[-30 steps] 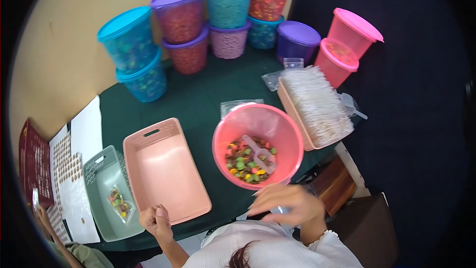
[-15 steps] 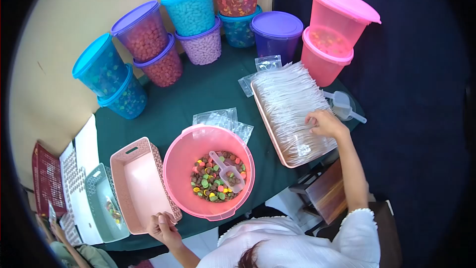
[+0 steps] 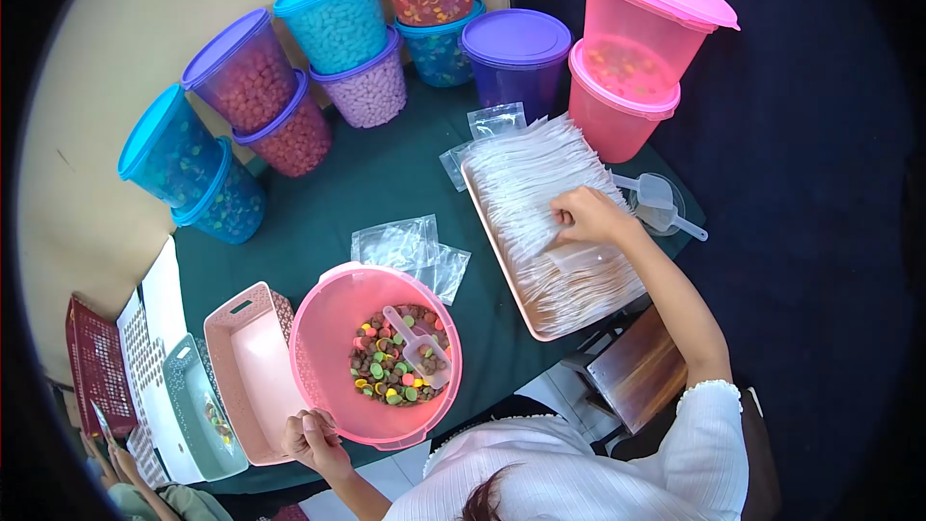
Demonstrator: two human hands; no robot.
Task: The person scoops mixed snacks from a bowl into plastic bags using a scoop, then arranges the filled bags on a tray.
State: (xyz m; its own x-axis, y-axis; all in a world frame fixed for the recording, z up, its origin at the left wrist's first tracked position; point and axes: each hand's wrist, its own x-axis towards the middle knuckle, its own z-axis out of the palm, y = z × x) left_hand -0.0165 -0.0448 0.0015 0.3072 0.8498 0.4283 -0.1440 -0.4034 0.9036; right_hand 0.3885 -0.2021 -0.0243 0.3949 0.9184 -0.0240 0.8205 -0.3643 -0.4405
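Note:
My right hand reaches into a shallow pink tray packed with a long row of clear plastic bags. Its fingers are closed on a bag, and the row is parted just below them. My left hand is held with curled fingers by the near corner of a pink basket; whatever it may hold is hidden. Between the hands stands a round pink tub of brown, green, yellow and red candies. A clear scoop lies on the candies.
Stacked lidded tubs of candy line the back, with pink tubs at the right. Loose bags lie behind the round tub. Spare scoops rest right of the tray. A green basket and another person's hands are at left.
My right hand has closed its fingers over the bags, and a gap has opened in the row. The left hand stays curled near the basket. The whole view has shifted slightly.

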